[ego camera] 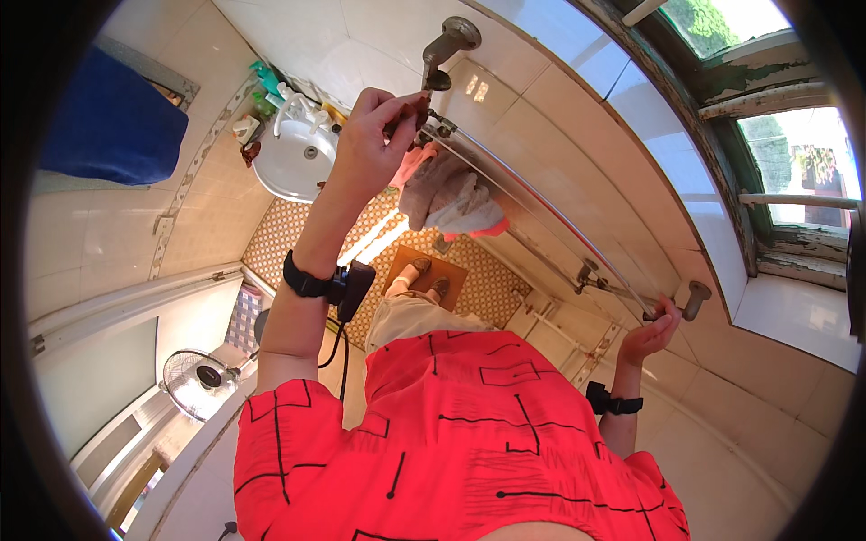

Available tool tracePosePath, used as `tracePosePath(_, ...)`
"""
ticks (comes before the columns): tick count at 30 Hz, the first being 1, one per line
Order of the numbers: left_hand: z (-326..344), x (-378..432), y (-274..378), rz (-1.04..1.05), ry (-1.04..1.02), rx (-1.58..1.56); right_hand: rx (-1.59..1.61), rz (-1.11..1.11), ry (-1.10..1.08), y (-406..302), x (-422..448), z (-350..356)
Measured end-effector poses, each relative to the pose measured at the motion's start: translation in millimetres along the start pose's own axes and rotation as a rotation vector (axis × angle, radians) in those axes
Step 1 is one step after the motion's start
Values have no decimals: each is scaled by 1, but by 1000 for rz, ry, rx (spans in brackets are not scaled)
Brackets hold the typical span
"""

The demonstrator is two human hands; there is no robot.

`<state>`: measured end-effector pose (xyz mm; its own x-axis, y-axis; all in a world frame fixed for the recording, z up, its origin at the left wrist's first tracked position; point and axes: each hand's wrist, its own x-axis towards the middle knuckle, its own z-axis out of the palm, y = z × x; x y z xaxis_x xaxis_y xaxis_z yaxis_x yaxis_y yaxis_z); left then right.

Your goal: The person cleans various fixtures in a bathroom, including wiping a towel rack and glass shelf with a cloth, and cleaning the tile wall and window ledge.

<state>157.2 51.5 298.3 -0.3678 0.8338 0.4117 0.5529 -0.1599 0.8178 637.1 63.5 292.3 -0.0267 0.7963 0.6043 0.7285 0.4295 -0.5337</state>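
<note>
My left hand [382,135] is raised at the upper middle, its fingers closed on a dark reddish-brown cloth [404,116] against the near-left end of the metal towel rack, just below a round wall bracket [452,47]. A shiny metal rail [541,199] runs from there down to the right. At its other end my right hand [653,331] has its fingers against the rail's end, beside a second wall bracket [695,301]; whether they grip it is hard to tell. Grey and pink towels [450,193] hang behind the rail, lower down.
A white washbasin [294,162] with taps and bottles stands at the left. A blue towel [115,122] hangs on the left wall. Below are a brown mat [426,277] and a standing fan [203,382]. A window frame [717,122] with peeling paint borders the upper right.
</note>
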Motion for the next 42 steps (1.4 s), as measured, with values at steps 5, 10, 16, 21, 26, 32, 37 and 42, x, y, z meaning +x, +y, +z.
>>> tracePosePath(5, -4, -15, 24, 162, -164, 208, -14, 23, 22, -7, 0, 4)
tracePosePath(10, -18, -20, 24, 89, -216, -118, -56, 46, 29, -7, 1, 2)
tracePosePath(16, -34, -7, 7, -65, -39, -262, -44, 44, 57, -12, 2, 5)
tracePosePath(21, -4, -6, 10, 132, -63, 36, -83, 40, 73, -12, 3, 8)
tracePosePath(26, -4, -40, -12, -176, -110, -313, -98, 71, 75, -11, 1, 6)
tracePosePath(32, 5, -24, -27, -788, 97, -1610, -83, 85, 93, -10, 0, 7)
tracePosePath(37, 13, -13, -13, -829, -64, -1577, -91, 92, 91, -14, 1, 8)
tracePosePath(42, 13, 2, -6, -911, -123, -1417, -92, 101, 89, -14, 2, 7)
